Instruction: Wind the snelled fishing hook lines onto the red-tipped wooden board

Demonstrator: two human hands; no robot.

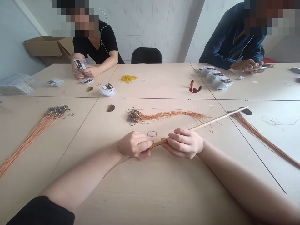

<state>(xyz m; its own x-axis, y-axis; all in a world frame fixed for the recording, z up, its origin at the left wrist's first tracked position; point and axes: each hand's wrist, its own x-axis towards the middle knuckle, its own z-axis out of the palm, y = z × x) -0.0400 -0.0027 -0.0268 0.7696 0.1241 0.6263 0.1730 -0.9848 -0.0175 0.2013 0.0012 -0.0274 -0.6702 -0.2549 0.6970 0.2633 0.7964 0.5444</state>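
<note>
A long, thin wooden stick slants across the front of the table, its far end up to the right. My right hand has its fingers wrapped round it near the lower end. At that lower end the fingertips of my left hand are pinched together on the stick; whether they hold anything else is hidden. A thin dark line runs from under my left hand toward the lower left. Just beyond my hands lie a small red-bordered label and a bundle of copper-coloured strands with metal hooks.
More hooked strand bundles lie at the left and right. Red-handled pliers stand in a table hole. Yellow pieces and stacked clear packs lie farther back. Two people sit opposite, one holding a card pack.
</note>
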